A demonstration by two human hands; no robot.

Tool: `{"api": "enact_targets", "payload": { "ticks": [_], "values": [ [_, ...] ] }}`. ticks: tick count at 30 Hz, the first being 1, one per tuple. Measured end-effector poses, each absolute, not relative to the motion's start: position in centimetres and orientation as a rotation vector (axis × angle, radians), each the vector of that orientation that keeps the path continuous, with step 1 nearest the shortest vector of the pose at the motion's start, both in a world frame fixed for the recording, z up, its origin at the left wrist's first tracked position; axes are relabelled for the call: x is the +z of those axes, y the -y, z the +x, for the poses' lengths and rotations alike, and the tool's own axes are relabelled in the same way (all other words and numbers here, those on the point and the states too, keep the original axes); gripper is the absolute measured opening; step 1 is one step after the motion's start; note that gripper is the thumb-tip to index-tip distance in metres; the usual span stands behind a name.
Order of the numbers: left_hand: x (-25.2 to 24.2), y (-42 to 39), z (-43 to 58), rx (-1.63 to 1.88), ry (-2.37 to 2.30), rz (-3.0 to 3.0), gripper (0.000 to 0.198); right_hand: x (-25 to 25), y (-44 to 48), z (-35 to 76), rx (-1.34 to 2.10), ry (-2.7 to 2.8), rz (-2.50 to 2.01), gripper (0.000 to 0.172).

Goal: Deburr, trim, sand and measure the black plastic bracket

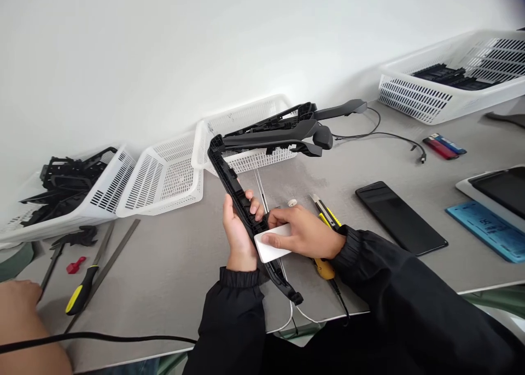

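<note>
A long, narrow black plastic part point(225, 173) slants up and away from me, ribbed on its inner side. My left hand point(239, 238) is closed around its middle, with the thumb on the near side and the fingers curled over the far edge. In my right hand point(305, 232) is a flat white rectangular block point(266, 250) with rounded corners, gripped between thumb and fingers. The block lies against the lower half of the black part and covers some of it. Right beside my right hand is a yellow utility knife point(326, 211) on the table.
Behind my hands, a white basket point(200, 151) holds more black parts point(283, 134). Other white baskets point(164, 183) line the wall. A phone point(400, 216) and lighters point(445, 147) lie right. Left are a yellow-black handled file point(84, 290) and another person's hand point(20, 298).
</note>
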State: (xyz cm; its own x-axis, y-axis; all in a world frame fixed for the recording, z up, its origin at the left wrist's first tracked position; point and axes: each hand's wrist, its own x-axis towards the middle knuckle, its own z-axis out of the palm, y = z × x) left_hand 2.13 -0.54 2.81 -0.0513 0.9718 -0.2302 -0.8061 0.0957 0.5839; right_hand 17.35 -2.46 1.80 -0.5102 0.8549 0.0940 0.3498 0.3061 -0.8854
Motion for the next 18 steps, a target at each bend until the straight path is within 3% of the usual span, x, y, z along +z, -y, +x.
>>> {"api": "enact_targets", "payload": {
  "ticks": [18],
  "values": [
    [2.15, 0.57, 2.29, 1.473, -0.649, 0.312, 0.018, 1.78, 2.41, 17.21, 1.147, 1.992, -1.199, 0.044]
  ]
}}
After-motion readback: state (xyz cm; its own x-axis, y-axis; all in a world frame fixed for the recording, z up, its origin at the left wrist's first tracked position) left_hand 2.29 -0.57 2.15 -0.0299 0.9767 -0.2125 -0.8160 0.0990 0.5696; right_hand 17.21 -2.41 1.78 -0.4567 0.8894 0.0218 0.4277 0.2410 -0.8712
